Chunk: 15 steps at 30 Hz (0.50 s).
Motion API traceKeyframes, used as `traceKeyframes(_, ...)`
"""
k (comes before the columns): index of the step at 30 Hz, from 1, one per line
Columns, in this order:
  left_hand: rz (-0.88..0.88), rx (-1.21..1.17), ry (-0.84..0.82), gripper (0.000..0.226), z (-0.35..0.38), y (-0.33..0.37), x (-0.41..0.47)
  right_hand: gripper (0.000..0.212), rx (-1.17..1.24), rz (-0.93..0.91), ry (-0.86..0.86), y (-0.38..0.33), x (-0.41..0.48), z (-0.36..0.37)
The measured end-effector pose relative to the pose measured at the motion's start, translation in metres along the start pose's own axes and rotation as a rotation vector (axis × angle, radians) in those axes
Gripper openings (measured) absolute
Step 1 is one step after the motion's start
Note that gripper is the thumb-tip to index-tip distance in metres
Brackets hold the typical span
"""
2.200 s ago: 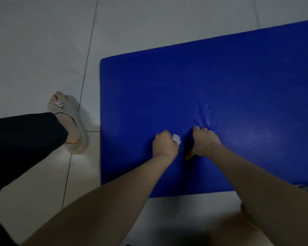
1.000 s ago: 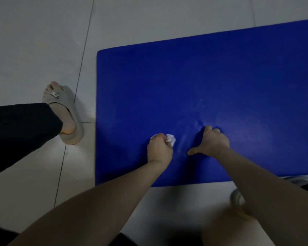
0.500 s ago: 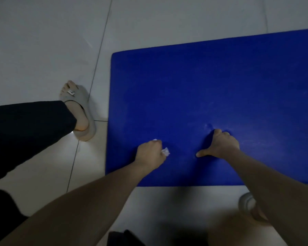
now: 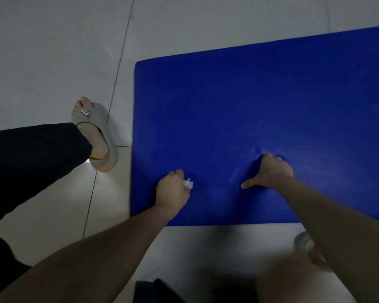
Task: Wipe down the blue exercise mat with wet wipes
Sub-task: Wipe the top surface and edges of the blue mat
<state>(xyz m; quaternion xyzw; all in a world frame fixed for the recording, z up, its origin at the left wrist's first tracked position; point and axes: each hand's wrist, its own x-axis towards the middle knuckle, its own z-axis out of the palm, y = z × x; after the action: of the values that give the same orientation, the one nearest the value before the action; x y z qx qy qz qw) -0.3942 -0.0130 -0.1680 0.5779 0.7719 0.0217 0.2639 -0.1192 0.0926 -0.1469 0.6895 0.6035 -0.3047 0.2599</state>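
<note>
The blue exercise mat (image 4: 249, 101) lies on the tiled floor (image 4: 53, 51); by its near-left corner the left hand (image 4: 172, 191) pinches a crumpled wet wipe (image 4: 188, 183) in curled fingers; the right hand (image 4: 272, 171) braces on the mat, fingers curled, thumb out.

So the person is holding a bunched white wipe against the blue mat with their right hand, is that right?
Not quite. The head view shows the white wipe bunched in the left hand, not the right, and held against the blue mat. The right hand presses on the mat with curled fingers and holds no wipe.
</note>
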Motion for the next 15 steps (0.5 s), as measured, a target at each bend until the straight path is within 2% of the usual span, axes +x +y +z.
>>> traceKeyframes(3,0.11,-0.045,-0.039,0.03,0.015,0.038,-0.001,0.123,0.004,0.003,-0.028,0.0,0.003,0.0)
traceKeyframes(8,0.313,-0.129,-0.079,0.023,0.043,0.092,-0.008,0.096,0.014,-0.055,-0.185,0.002,0.011,-0.02)
traceKeyframes(11,0.429,-0.158,-0.122,0.027,0.05,0.115,-0.009,0.096,-0.003,-0.079,-0.168,0.001,0.013,-0.02)
traceKeyframes(15,0.519,0.025,-0.095,0.02,0.047,0.118,-0.011,0.09,-0.018,-0.084,-0.162,-0.001,0.014,-0.016)
